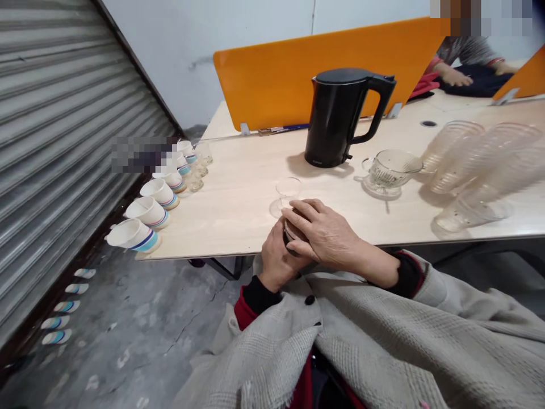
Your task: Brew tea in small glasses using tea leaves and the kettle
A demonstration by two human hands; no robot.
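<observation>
At the table's near edge, my left hand (276, 258) is wrapped around a small dark round container (292, 230). My right hand (326, 232) lies over its brownish top, fingers curved round the rim. Most of the container is hidden, so its exact kind does not show. Just beyond my hands stands a small clear cup (288, 187). A black electric kettle (330, 122) is farther back. To its right sits a ribbed glass cup (392, 170) with a handle, on a glass foot or saucer.
Stacked clear plastic cups (472, 159) cover the right side. White striped paper cups (149, 210) line the left edge, beside several small glasses (196, 179). An orange partition (272, 85) crosses the back. Another person's hands (457, 75) rest on dark cloth behind it.
</observation>
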